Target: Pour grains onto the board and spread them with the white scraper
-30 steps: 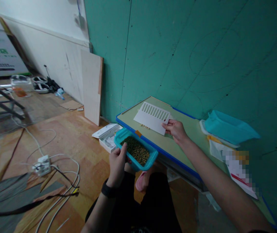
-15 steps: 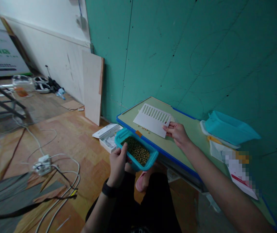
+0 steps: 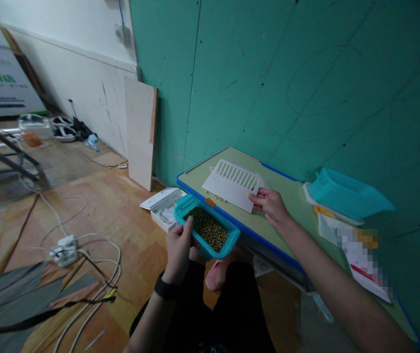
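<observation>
My left hand (image 3: 180,245) grips the near-left side of a turquoise plastic container (image 3: 232,236), thumb over its rim. The container is in front of the table's near edge and holds dark green beans and yellowish beans (image 3: 214,233). My right hand (image 3: 267,203) pinches the right end of a flat white plate with a row of long slots (image 3: 228,190), low over the table (image 3: 287,196). Its fingers partly hide that end. A few pale beans (image 3: 220,198) show along the plate's near edge, with more at its far-left corner.
A second turquoise container (image 3: 350,193) rests on the table's right side, near papers (image 3: 368,274) and an orange-handled item (image 3: 324,212). An open white box (image 3: 164,215) is on the floor left of the table. Cables and a power strip (image 3: 65,250) lie further left.
My right hand and the slotted plate have shifted slightly right and toward me. More pale beans show at the plate's far-left corner. My left hand and the container stay put.
</observation>
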A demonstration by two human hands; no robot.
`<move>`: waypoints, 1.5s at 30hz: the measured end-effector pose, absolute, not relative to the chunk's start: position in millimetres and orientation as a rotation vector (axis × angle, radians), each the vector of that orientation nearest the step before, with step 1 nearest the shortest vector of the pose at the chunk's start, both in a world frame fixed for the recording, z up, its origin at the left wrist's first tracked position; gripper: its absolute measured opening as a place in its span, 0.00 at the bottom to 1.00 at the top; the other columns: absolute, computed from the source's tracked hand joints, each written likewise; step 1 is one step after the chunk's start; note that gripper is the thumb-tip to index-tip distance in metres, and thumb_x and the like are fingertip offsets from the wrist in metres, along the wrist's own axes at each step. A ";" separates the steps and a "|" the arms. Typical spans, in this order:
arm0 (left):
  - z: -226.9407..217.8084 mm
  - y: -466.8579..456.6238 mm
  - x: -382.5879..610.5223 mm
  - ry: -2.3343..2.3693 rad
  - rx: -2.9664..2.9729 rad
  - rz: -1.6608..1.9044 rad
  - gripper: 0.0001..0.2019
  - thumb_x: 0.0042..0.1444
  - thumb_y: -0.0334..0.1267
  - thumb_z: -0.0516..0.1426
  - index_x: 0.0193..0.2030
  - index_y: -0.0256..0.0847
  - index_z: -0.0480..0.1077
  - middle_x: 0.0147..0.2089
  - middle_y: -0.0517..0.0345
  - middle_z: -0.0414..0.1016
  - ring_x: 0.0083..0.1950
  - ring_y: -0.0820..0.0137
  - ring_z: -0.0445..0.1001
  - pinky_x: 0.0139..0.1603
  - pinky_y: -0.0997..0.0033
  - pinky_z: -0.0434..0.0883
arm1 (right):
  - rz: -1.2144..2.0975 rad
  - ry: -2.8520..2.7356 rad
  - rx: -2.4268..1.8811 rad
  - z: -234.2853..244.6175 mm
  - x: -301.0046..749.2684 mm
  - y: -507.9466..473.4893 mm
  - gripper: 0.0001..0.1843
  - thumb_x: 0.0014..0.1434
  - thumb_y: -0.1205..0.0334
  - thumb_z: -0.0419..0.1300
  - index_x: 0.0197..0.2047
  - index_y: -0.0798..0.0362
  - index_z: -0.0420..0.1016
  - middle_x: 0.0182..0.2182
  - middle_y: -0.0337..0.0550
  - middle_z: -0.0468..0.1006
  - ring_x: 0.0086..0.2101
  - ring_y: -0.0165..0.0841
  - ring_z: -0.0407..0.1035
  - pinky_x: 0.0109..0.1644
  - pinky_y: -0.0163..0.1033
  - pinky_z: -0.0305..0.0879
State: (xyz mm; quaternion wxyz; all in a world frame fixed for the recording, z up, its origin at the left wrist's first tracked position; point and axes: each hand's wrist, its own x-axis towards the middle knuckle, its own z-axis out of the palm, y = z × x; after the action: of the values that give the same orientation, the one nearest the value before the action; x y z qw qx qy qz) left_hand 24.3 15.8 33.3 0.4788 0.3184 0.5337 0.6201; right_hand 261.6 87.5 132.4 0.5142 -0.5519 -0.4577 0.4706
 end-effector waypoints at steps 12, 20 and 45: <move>36.0 15.0 23.5 1.307 0.803 1.505 0.26 0.51 0.59 0.59 0.15 0.41 0.64 0.11 0.62 0.64 0.14 0.73 0.64 0.17 0.74 0.60 | 1.136 -1.087 -1.331 132.5 263.4 75.0 0.23 0.31 0.56 0.77 0.32 0.57 0.80 0.30 0.47 0.83 0.27 0.35 0.76 0.30 0.37 0.74; 32.4 16.8 24.2 1.307 0.782 1.500 0.25 0.51 0.59 0.59 0.15 0.41 0.63 0.11 0.63 0.64 0.14 0.73 0.64 0.17 0.74 0.61 | 1.108 -1.097 -1.344 132.3 265.2 63.4 0.24 0.32 0.54 0.76 0.34 0.56 0.80 0.30 0.47 0.83 0.28 0.36 0.77 0.30 0.38 0.73; 35.5 17.1 22.0 1.286 0.781 1.508 0.25 0.51 0.58 0.60 0.16 0.41 0.63 0.11 0.63 0.64 0.14 0.72 0.65 0.16 0.74 0.60 | 0.619 -1.279 -1.303 124.6 254.5 22.5 0.18 0.52 0.51 0.68 0.42 0.54 0.81 0.39 0.48 0.83 0.41 0.43 0.78 0.47 0.44 0.73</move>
State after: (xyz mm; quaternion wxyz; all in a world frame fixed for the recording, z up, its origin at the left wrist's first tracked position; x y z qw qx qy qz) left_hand 22.0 17.1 35.5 0.4845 0.3208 0.5280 0.6193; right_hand 254.5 22.5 124.6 0.5701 -0.5553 -0.5450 0.2638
